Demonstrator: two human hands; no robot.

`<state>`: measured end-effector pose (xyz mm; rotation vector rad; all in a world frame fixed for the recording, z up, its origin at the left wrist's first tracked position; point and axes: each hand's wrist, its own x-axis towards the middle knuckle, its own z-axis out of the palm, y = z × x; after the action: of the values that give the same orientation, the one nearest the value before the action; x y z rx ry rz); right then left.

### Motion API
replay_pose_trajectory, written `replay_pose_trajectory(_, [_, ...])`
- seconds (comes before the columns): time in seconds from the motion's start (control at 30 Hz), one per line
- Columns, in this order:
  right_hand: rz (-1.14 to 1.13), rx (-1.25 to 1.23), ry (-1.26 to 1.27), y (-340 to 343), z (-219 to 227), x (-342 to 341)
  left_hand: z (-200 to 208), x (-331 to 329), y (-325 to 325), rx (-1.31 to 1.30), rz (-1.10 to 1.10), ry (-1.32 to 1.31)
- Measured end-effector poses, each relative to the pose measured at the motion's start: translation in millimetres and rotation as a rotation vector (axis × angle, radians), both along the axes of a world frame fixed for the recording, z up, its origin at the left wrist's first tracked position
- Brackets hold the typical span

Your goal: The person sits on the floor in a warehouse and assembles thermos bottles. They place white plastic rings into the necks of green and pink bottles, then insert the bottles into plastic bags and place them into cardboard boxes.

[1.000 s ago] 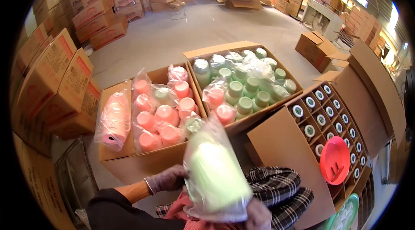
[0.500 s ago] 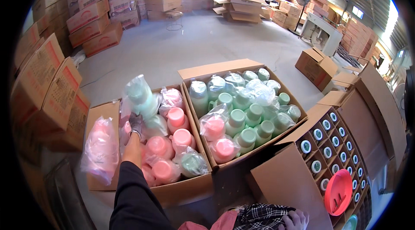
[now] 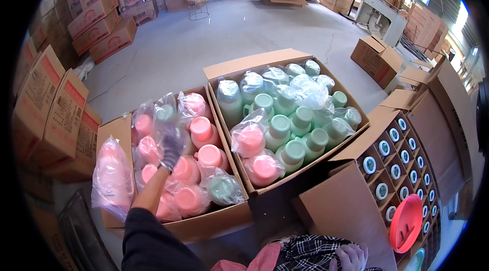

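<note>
Two open cardboard boxes of bagged plastic bottles are seen from above on a warehouse floor, with one gloved hand reaching into the left box.

Stacked cartons (image 3: 91,16) are ranged along the far and left sides. The right box (image 3: 265,64) is filled mostly with green bottles (image 3: 293,123); the left box (image 3: 114,136) is packed with pink bottles (image 3: 204,131). A divided carton (image 3: 402,156) with a red lid (image 3: 406,222) is set at the right. The left hand (image 3: 170,149), gloved, is closed around a bagged green bottle (image 3: 165,114) at the far left of the left box. The right hand (image 3: 349,258) is rested near the lower edge on checked cloth (image 3: 305,255); its grip cannot be told.
</note>
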<state>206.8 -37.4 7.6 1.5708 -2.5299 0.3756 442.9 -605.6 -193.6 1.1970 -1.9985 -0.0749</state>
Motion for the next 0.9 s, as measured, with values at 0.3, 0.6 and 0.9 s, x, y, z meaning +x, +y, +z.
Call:
replay_pose_trajectory(0.3, [0.062, -0.127, 0.001, 17.3, 6.2, -1.5, 19.5, -60.9, 62.1, 0.725, -0.055, -0.822])
replay_pose_trajectory(0.6, [0.098, -0.307, -0.448, -59.9, 8.5, 24.2, 162.2, -96.7, 249.9, 1.239, -0.892, 0.574])
replay_pose_trajectory(0.9, [-0.361, -0.551, 0.150, 70.1, 46.8, -80.9, 2.2, -66.9, 66.2, 0.602, -0.355, -0.419])
